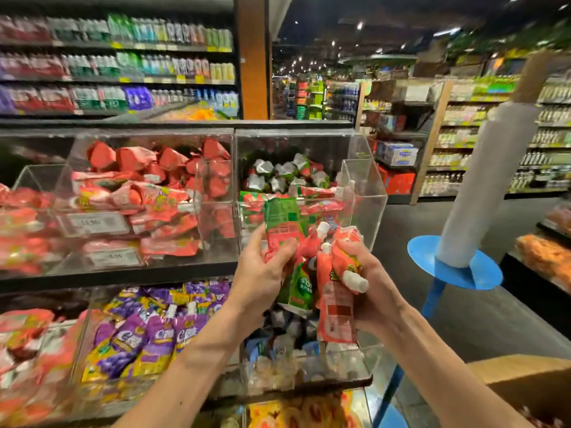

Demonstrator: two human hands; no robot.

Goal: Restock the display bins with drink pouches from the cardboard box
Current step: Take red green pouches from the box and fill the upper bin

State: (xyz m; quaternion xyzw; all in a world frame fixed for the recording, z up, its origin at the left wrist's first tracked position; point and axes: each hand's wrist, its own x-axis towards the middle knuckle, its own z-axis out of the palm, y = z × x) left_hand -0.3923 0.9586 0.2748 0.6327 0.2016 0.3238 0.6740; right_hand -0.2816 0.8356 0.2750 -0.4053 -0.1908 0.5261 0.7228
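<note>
So the drink pouches are up at chest height, a messy red-and-green bunch shared between both bare hands. The left grip has its fingers curled round one pouch that stands pretty much upright, green top poking highest. The right grip is clamped on a few more. Those mostly hang long-axis vertical, with white spouts sticking out at odd angles, one pointing down and to the right.

The thing that matters: the clear display bin with the matching strawberry-looking pouches sits right behind and above the bunch, on the upper shelf. Its front wall is directly past the fingers, and the tall pouch in the left grip already overlaps that wall in the shot. I'd say the next move is up and forward over the front lip. The left side looks closer to clearing it, while the right bunch hangs lower and needs more lift. The risk, I'd guess, is a loose pouch slipping out of that crowded right grip.

Left of it is another bin full of red pouches, and below that a bin of purple pouches. The cardboard box is low on the right, just beside the right forearm. A blue stand with a wrapped pole is further right on the floor.
</note>
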